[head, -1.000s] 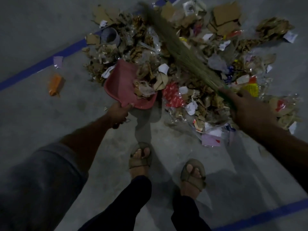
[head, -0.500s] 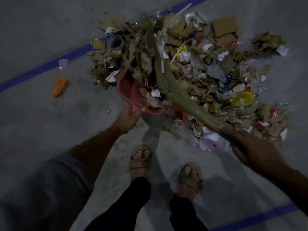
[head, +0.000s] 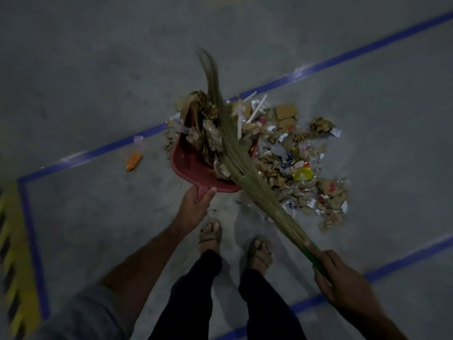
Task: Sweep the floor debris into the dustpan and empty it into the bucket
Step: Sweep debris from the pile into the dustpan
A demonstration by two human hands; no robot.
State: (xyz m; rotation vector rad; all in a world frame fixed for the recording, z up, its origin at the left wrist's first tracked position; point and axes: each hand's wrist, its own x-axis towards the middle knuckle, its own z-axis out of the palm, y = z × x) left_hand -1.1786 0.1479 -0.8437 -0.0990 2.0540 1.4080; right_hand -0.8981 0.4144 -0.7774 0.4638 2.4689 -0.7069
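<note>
Red dustpan (head: 193, 165), handle gripped by left fingers (head: 209, 192), holds cardboard scraps (head: 208, 133).

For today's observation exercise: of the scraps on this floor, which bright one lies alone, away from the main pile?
The orange scrap, left of the red dustpan, beside the blue floor line; the other scraps crowd the pile to the right.

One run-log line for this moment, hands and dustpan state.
left hand grips dustpan handle | right hand grips broom | broom lies across loaded dustpan | debris pile remains on floor | bucket not in view
</note>
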